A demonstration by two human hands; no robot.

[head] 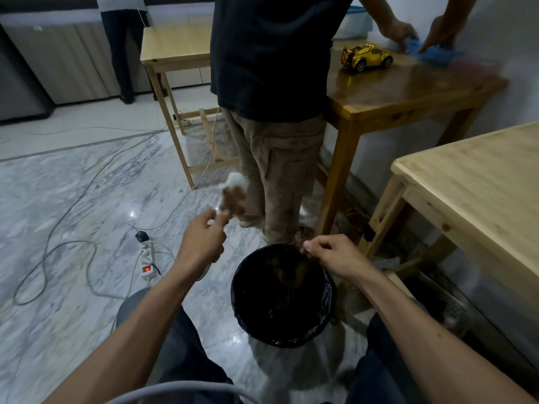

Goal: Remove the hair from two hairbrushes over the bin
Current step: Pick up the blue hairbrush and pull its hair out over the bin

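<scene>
Hairbrush (pixel 234 196) first — white, blurred, its head matted with brown hair, and it sits up and to the left of the bin (pixel 282 295), not over it. My left hand (pixel 201 243) is closed round its handle, the end of the handle poking out below my palm, thumb and forefinger reaching toward the head. My right hand (pixel 335 258) is at the bin's far rim, fingertips pinched tight on what looks like a thin tuft of hair (pixel 291 272) trailing down into the black liner, though it is dark in there and I can't be sure how much I hold. So I judge I'm mid-strip on this brush: one pull is at the bin, plenty remains on the bristles. Next call — loosen the pinch so the tuft drops inside the bin, then bring the brush over the bin's mouth before I pluck again, or strands will land on the floor beside it. A second brush isn't visible.
</scene>
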